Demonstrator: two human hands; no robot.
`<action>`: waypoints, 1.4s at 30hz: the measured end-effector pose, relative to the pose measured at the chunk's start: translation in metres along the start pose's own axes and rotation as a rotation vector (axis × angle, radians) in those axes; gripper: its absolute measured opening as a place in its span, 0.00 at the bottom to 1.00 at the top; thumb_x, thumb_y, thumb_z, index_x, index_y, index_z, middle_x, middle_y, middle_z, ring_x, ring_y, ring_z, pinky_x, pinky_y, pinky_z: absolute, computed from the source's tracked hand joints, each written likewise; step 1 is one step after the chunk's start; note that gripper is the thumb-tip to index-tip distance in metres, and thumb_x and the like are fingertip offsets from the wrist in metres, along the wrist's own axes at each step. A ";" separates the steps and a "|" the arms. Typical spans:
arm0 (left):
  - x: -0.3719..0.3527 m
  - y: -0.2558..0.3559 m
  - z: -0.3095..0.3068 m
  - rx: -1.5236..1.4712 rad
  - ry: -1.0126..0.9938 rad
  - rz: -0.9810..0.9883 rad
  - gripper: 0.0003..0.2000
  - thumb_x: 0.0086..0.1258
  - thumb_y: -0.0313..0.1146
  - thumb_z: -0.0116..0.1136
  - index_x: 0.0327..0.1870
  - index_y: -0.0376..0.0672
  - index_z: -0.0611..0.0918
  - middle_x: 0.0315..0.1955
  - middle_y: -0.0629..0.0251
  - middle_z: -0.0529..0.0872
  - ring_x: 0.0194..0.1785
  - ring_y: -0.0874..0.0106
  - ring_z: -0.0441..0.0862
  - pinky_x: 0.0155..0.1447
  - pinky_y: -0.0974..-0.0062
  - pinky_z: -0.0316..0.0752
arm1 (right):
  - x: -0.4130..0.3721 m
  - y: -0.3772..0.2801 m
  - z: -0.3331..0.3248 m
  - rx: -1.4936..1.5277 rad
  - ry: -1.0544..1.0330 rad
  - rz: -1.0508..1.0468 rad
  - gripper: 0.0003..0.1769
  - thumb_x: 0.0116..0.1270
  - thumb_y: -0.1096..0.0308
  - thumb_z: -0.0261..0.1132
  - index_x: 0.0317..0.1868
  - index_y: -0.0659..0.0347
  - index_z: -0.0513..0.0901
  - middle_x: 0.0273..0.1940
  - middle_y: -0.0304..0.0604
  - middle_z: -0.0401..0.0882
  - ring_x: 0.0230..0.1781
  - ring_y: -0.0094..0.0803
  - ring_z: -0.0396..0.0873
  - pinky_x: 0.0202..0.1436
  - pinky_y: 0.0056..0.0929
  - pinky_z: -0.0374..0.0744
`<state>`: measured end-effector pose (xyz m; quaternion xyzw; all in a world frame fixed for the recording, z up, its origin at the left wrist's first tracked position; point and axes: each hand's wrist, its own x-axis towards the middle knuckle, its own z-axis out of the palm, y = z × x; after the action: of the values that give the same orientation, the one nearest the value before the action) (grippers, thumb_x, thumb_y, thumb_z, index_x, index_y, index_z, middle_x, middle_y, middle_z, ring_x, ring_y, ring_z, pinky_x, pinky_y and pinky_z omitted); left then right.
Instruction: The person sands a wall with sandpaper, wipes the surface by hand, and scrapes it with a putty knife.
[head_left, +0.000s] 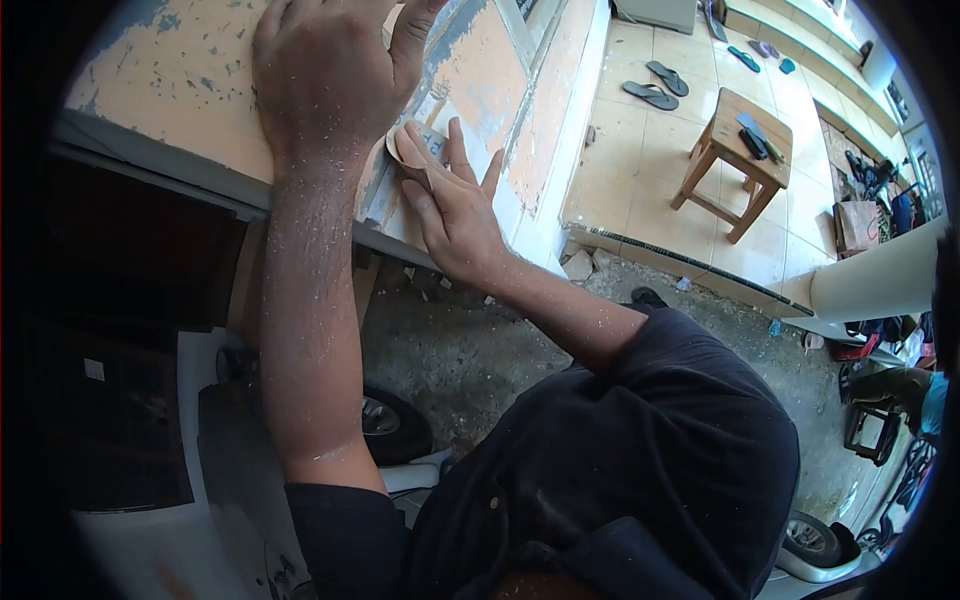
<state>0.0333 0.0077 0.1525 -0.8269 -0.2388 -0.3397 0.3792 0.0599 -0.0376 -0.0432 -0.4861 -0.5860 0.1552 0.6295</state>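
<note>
My left hand (335, 70) rests on a panel with worn, peach-coloured paint (170, 85). Its thumb is spread to the right, while the other fingertips run past the top edge of the view. Lower and to the right, my right hand (460, 215) holds a folded piece of sandpaper (432, 142) against a pale, scraped strip of the same surface. Two of its fingers are spread apart from the paper. Fine pale dust speckles both forearms.
On the tiled porch (640, 130), a wooden stool (755, 130) carries dark items beside scattered sandals (650, 95). A vehicle wheel (385, 425) is below my left arm. A white column (870, 275) stands at right, with a partly visible person (900, 390) below it.
</note>
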 end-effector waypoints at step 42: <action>-0.019 -0.020 -0.018 -0.075 0.028 0.018 0.12 0.80 0.41 0.59 0.43 0.44 0.89 0.40 0.63 0.91 0.47 0.59 0.87 0.55 0.57 0.78 | 0.044 0.034 0.000 -0.070 0.371 -0.400 0.35 0.54 0.78 0.72 0.66 0.53 0.85 0.68 0.37 0.84 0.66 0.43 0.79 0.68 0.46 0.69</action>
<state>0.0006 0.0033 0.1563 -0.8379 -0.2129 -0.3567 0.3541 0.0839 0.0122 -0.0448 -0.4025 -0.5501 -0.0841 0.7269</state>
